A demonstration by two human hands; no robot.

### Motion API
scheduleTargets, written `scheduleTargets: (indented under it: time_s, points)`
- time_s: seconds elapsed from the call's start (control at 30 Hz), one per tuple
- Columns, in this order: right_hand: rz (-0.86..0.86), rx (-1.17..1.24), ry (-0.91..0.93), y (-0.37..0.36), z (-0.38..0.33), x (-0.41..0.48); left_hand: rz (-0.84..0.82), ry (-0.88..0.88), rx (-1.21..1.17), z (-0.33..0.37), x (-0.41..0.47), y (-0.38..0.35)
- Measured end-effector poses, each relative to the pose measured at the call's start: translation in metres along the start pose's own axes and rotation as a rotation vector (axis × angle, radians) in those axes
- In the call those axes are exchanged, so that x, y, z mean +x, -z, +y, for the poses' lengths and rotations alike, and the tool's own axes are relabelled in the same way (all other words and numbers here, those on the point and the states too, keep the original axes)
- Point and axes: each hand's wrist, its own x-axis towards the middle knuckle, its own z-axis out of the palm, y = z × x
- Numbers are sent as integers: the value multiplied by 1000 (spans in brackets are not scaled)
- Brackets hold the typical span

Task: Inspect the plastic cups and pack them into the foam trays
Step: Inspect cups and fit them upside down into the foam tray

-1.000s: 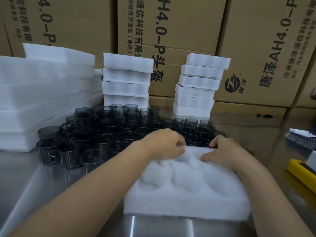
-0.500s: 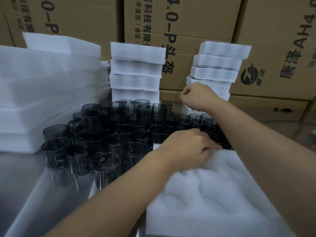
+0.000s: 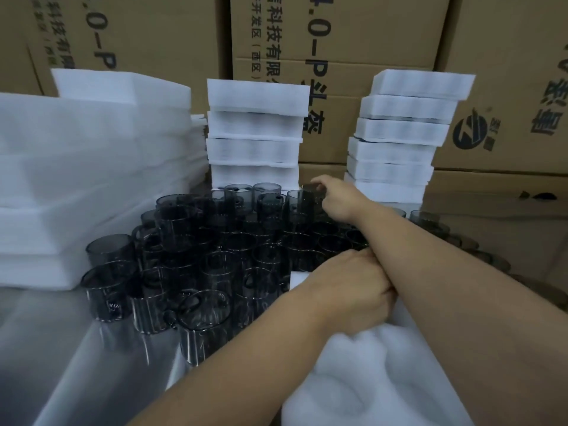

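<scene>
Head view, packing station. Item: smoky plastic cups (image 3: 199, 256), many, standing close-packed on the table (image 3: 46, 348), between a heap of foam sheets (image 3: 76, 179) at left and the foam tray (image 3: 353, 379) at near right. Tray pockets in view: none filled.

Left hand (image 3: 353, 290): fingers curled over the tray's far edge, holding it down.

Right hand (image 3: 341, 199): reached across to the far side of the cluster, thumb and fingers pinching the rim of one back-row cup (image 3: 309, 198). The grip looks made, though blur softens it.

Behind: one stack of trays (image 3: 255, 133), a second stack (image 3: 399, 133), cardboard boxes (image 3: 338, 41).

Step judged: picking a cup for inspection, packing barely begun. The next move calls for a straight lift clear of the neighbouring cups and a turn under the eye. The cup is then seated in a pocket while the left hand steadies the tray.
</scene>
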Motion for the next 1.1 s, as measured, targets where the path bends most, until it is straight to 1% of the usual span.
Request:
scheduleTargets:
  time_s: [0.2, 0.37, 0.6, 0.73, 0.83, 0.97, 1.03, 1.1]
  points:
    - [-43, -75, -43, -1, 2, 1, 17, 15, 6, 1, -1, 0]
    - [45, -98, -51, 0, 4, -3, 22, -4, 19, 0, -1, 1]
    - [78, -149, -64, -3, 14, -4, -36, 55, 27, 2, 1, 1]
    - [186, -103, -54, -3, 13, -6, -54, 69, 39, 0, 1, 1]
    - [346, -32, -69, 1, 10, -10, -72, 67, 54, -2, 2, 0]
    - [524, -27, -62, 9, 3, -22, -61, 60, 16, -3, 0, 1]
    - [541, -45, -19, 17, -1, -30, -38, 70, -4, -3, 1, 2]
    - [514, -46, 21, 27, -5, -40, 29, 80, -24, -3, 2, 2]
